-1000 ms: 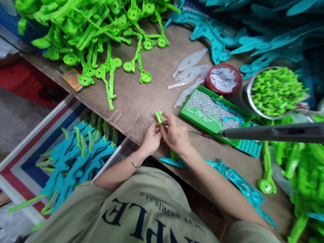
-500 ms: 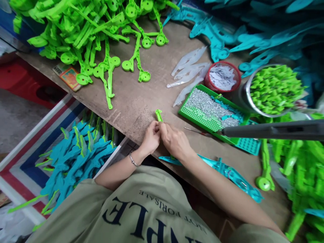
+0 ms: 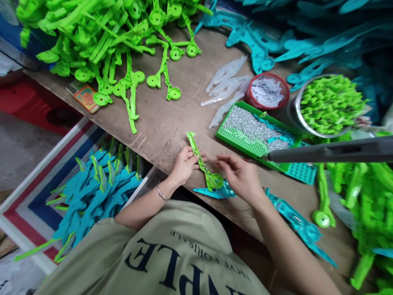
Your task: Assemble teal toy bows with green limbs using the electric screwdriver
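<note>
Left grip (image 3: 183, 166) holds green piece (image 3: 202, 166); shirt (image 3: 181, 246): "PLE".

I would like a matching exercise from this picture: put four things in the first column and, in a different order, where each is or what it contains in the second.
Things
1. Long lime-green plastic part with a round end
2. Round red plastic basket
3. Rectangular green perforated tray
4. Round metal container

Places or contents
A. Contains many small silvery pieces
B. Held in the left hand
C. Contains lime-green pieces
D. Contains white pieces

Right pairs: 1-B, 2-D, 3-A, 4-C
</note>
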